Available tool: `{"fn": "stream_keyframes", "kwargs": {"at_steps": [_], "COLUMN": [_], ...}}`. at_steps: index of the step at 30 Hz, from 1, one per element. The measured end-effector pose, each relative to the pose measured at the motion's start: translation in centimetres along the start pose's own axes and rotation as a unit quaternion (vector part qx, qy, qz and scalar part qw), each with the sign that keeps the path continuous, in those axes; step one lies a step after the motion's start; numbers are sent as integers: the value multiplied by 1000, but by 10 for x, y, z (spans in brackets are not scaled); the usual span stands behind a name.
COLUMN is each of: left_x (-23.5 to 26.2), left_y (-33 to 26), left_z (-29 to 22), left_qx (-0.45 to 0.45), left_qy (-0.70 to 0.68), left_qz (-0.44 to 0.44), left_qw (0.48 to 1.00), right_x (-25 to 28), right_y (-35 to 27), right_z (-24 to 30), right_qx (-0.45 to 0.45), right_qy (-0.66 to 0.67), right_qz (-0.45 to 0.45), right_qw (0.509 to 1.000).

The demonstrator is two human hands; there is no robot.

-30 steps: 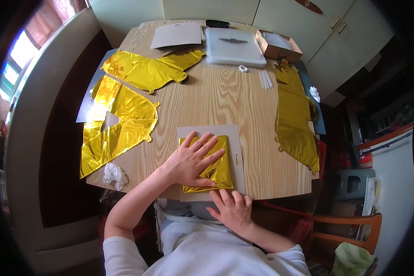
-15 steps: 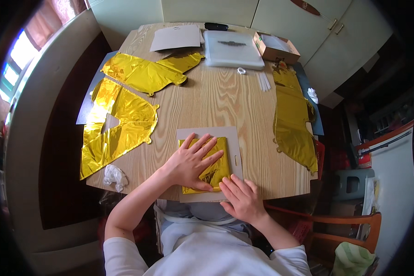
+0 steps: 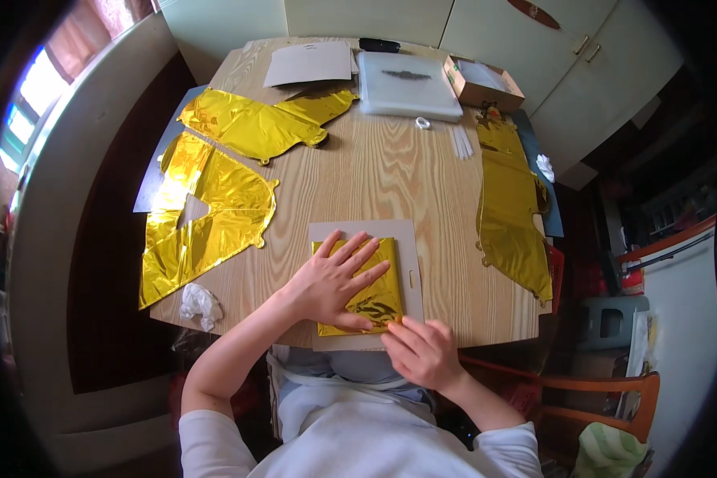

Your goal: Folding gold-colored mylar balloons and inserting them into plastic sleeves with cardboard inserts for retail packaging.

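In front of me a folded gold foil balloon makes a flat square on a grey cardboard sheet with a small slot near its right edge. My left hand lies flat across the foil, fingers spread. At the square's lower right corner, my right hand has its fingers curled and its thumb and forefinger pinching the foil's edge. Flat gold foil balloons with small tabs lie at the left: a large one and another behind it. One more foil balloon lies along the right side.
At the back are a cardboard stack, clear plastic bags, a black object and an open box. A white ring and white strips lie before them. Crumpled tissue sits front left; a wooden chair stands right.
My right hand's fingers have curled from nearly straight into a pinch at the foil's lower right corner. The left hand stays pressed flat in place.
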State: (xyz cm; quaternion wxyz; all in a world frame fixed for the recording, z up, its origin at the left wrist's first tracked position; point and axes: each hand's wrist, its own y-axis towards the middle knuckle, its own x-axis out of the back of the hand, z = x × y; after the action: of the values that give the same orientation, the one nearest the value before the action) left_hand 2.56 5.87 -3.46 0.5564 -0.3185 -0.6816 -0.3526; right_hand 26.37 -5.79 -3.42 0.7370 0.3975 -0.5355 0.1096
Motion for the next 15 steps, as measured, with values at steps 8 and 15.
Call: {"fn": "stream_keyframes", "kwargs": {"at_steps": [8,15], "left_x": [1,1], "left_y": [-1,0], "left_z": [1,0], "left_qx": [-4,-5], "left_qy": [10,-1], "left_qz": [-8,-4], "left_qw": [1000,1000], "right_x": [-9,-12], "right_y": [-2,0], "right_z": [12,16], "right_qx": [-23,-39], "right_qy": [-30,-73], "right_qz": [-6,6], "right_qw": [999,997]}}
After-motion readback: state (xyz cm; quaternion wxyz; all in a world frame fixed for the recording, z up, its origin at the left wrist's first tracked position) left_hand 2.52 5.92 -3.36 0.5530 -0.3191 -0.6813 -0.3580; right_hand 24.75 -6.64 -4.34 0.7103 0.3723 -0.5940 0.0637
